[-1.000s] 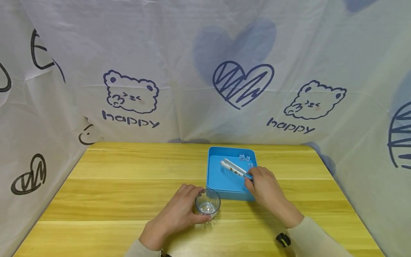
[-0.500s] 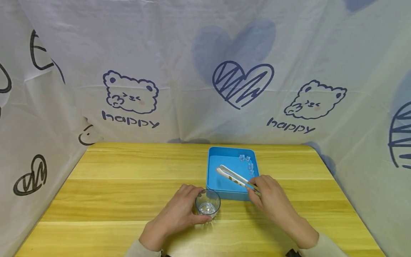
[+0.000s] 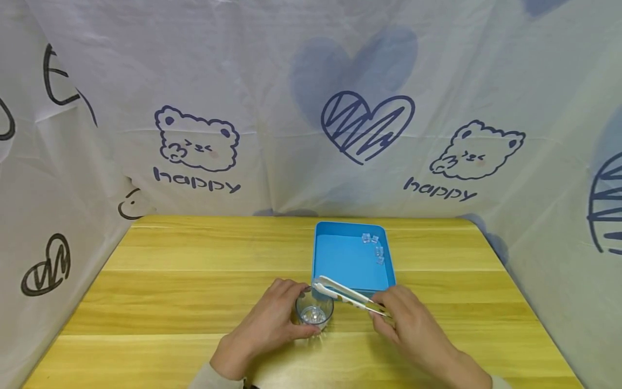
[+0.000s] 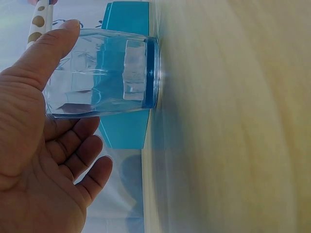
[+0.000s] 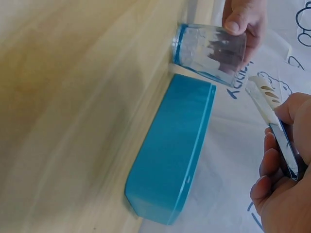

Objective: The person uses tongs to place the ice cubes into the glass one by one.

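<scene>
My left hand (image 3: 272, 313) holds a clear drinking glass (image 4: 131, 73) upright on the table, thumb on one side and fingers on the other. Several clear ice-like cubes (image 3: 313, 314) lie at the bottom of the glass. Pinched in my right hand (image 3: 413, 329) is a pair of tongs (image 3: 342, 294), with white spotted ends and metal arms. Their tips are over the glass's rim; whether they grip a cube is too small to tell. Behind the glass stands a shallow blue tray (image 3: 340, 262), with several clear cubes (image 3: 379, 252) along its right side.
The yellow wood-grain table (image 3: 194, 281) lies under everything. A white cloth (image 3: 272, 108) with printed hearts and bears hangs at the back and both sides.
My right hand has drawn the tongs from over the blue tray toward me and to the left, bringing the tips to the glass. The left hand and glass have stayed put.
</scene>
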{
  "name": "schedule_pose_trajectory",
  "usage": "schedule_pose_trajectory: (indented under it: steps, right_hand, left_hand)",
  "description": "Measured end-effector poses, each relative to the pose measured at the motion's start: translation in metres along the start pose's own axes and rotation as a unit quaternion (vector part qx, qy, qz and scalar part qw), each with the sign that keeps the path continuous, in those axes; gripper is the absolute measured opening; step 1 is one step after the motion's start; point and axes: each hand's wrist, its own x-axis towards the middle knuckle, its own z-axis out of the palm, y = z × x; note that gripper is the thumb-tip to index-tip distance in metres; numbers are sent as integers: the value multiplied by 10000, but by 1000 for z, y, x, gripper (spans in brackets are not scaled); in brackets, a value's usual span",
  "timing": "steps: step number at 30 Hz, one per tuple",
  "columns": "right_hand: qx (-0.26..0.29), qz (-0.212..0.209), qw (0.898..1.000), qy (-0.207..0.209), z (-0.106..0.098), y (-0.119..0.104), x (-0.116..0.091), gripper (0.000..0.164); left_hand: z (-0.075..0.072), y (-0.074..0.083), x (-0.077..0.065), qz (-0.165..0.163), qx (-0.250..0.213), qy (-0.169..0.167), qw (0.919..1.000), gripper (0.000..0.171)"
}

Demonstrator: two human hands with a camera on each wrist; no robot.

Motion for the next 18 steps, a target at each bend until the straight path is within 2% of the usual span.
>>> schedule_pose_trajectory:
  steps: [7, 18]
  right_hand:
    - [55, -220, 9997, -84, 5, -1, -6, 24]
    - [98, -133, 9990, -414, 8, -4, -12, 9]
  left_hand:
    - [0, 0, 0, 60, 44, 41, 10000, 87]
    - [1, -1, 1, 93, 55, 74, 9999, 87]
